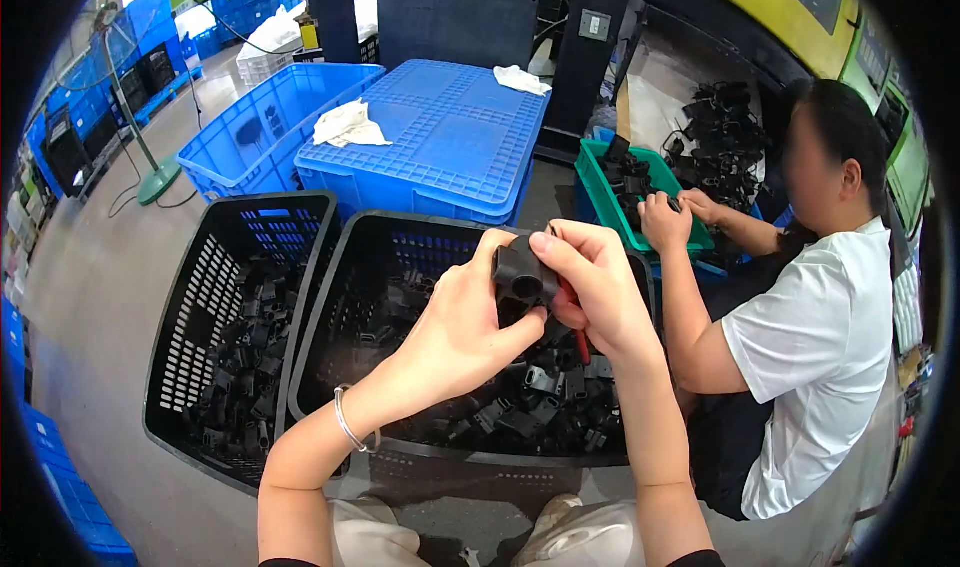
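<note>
A small black plastic part (522, 274) with a round hole is held up between both my hands above a black perforated basket (352, 267). My left hand (462, 325) grips the part from the left and below; a thin bracelet circles that wrist. My right hand (597, 285) pinches the part from the right and also holds a red-handled tool (579, 339) that points down from the palm. Many similar black parts (530, 407) lie in the basket under my hands.
A second black basket (222, 267) with black parts stands to the left. Behind are blue crates, one lidded (440, 132) with a white cloth (347, 125). At right a seated person in a white shirt (825, 357) handles parts over a green tray (612, 202).
</note>
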A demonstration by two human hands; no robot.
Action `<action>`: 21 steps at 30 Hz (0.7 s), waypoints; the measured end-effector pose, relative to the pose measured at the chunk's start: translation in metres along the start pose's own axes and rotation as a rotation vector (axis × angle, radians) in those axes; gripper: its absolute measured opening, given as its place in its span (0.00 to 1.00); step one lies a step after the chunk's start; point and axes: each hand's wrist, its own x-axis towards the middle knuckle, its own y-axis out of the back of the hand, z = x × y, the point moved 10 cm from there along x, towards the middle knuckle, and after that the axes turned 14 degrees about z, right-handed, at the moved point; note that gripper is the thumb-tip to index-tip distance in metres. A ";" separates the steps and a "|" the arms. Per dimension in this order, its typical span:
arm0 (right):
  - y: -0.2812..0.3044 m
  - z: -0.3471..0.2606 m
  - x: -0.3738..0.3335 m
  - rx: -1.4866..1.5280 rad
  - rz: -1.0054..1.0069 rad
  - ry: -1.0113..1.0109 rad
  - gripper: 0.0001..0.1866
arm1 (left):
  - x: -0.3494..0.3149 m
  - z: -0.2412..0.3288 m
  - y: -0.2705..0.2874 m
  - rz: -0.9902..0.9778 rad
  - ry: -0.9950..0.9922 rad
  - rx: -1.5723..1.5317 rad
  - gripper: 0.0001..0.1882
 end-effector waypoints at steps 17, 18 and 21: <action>0.019 0.018 0.026 -0.055 0.011 0.066 0.09 | 0.020 -0.046 -0.014 0.010 -0.278 0.411 0.27; 0.026 0.022 0.030 0.004 0.063 0.041 0.10 | 0.024 -0.062 -0.013 0.037 -0.297 0.527 0.29; 0.010 0.030 0.034 0.135 0.036 0.037 0.13 | 0.025 -0.183 -0.014 -0.138 -0.050 0.862 0.32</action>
